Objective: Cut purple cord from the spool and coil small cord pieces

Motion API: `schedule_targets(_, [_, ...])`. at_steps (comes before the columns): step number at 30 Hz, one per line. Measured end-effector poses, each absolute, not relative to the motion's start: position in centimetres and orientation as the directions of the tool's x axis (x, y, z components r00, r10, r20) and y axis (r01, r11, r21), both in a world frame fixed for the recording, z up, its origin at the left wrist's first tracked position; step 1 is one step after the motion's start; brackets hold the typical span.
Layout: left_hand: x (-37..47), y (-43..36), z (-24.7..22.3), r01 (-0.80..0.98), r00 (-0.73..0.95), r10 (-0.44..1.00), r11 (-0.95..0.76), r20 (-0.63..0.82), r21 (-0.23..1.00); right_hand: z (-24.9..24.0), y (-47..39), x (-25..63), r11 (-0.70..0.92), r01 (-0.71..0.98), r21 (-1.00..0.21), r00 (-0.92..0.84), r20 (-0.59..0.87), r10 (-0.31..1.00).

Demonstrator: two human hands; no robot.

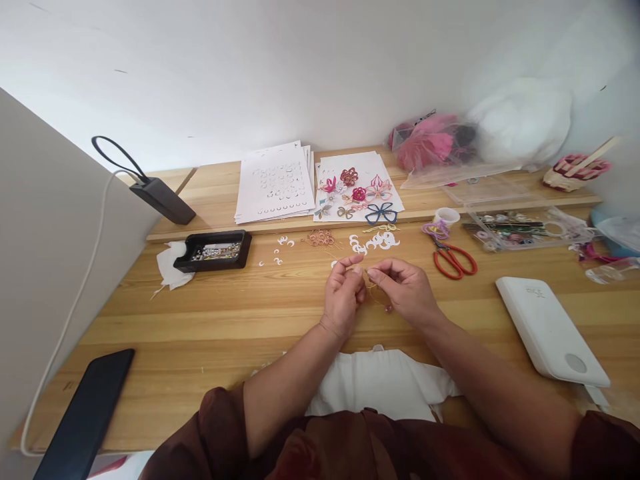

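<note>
My left hand (pixel 343 297) is held just above the table, its thumb pressed against curled fingers and one finger reaching out to the right. Close beside it, my right hand (pixel 407 288) pinches with thumb and forefinger. Between the two fingertips runs a thin yellow thread (pixel 371 287), which loops down below the right hand. A small pinkish bead-like piece (pixel 388 309) hangs at the lower end of the loop. Behind the hands lie white crescent-shaped paper pieces (pixel 387 241) and several copper-coloured wrapped crescents (pixel 321 238) with thread tails.
Red-handled scissors (pixel 456 261) lie right of the hands, before a clear parts box (pixel 530 230). A white power bank (pixel 553 330) sits nearer. Thread flowers (pixel 359 194) rest on paper at the back. Leftward are a black bead tray (pixel 213 251) and a phone (pixel 87 413).
</note>
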State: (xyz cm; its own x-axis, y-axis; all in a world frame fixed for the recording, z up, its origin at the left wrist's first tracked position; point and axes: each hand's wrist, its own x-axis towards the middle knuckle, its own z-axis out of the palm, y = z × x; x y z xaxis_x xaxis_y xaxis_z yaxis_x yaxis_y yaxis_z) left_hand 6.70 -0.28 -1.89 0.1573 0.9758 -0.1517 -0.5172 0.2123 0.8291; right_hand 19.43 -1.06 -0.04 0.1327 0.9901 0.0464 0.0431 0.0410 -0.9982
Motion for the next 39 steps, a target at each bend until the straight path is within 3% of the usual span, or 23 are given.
schedule_targets(6, [6.6,-0.2,-1.7,-0.482,0.105,0.98,0.2,-0.17,0.853,-0.3,-1.4,19.3,-0.01,0.025,-1.0,0.165,-0.006,0.986])
schedule_targets(14, [6.5,0.0,-1.2,-0.564,0.022,0.974,0.2,-0.227,0.801,-0.2,-0.1,20.6,0.083,-0.135,-0.987,0.369,0.028,0.929])
schedule_targets(18, [6.6,-0.1,-1.4,-0.569,0.029,0.98,0.177,-0.196,0.803,-0.3,-0.5,20.1,-0.022,0.008,-1.0,0.18,-0.02,0.984])
schedule_targets(21, [6.7,-0.2,-1.5,-0.566,0.05,0.984,0.17,-0.173,0.807,-0.5,-1.2,19.4,0.022,0.142,-0.99,0.025,0.025,0.999])
schedule_targets(25, [6.6,-0.1,-1.5,-0.574,0.054,0.986,0.158,-0.156,0.804,-0.7,-1.6,19.2,0.107,0.286,-0.952,0.055,0.128,0.99])
schedule_targets(30, [6.5,0.2,-1.4,-0.602,-0.036,0.978,0.141,-0.203,0.786,-0.8,-1.5,19.6,0.104,0.39,-0.915,0.107,0.157,0.982])
schedule_targets(33, [6.5,0.2,-1.5,-0.602,-0.061,0.971,0.149,-0.231,0.785,-1.0,-1.0,20.0,0.07,0.331,-0.941,0.198,0.142,0.97])
schedule_targets(36, [6.5,0.1,-1.6,-0.589,-0.053,0.976,0.14,-0.211,0.796,-0.7,-0.5,20.3,0.078,0.161,-0.984,0.292,0.123,0.949])
schedule_targets(39, [6.6,-0.1,-1.6,-0.569,-0.027,0.989,0.106,-0.147,0.816,-0.2,-0.6,20.0,0.043,0.064,-0.997,0.224,0.056,0.973])
